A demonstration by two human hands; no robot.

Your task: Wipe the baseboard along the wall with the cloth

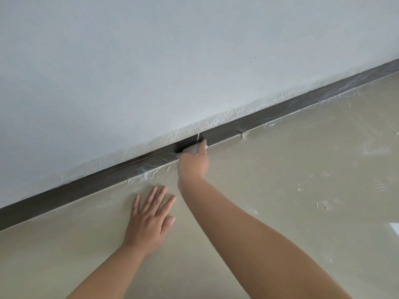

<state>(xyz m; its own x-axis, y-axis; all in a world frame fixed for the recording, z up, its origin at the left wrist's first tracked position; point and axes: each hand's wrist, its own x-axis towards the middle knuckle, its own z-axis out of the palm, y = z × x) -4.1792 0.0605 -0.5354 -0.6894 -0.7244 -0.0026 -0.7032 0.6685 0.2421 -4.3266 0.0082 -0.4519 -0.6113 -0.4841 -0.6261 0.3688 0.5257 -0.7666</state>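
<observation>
**Mid-wipe, joint reached, streaks left both ways**

Nearest: right forearm, reaching out to right hand [194,162], fingers curled round pale cloth [191,150] and pressing it on dark baseboard [233,131] at foot of wall [151,61], just by a pale vertical joint line. Left of cloth: a clean-looking run farther off, but whitish smears close by. Right of cloth: smudges and dusty film toward far end, apparently unwiped. Likely under halfway. Left hand [149,216] flat on floor [280,190], fingers spread, bracing. White plaster flecks on floor along baseboard.
</observation>
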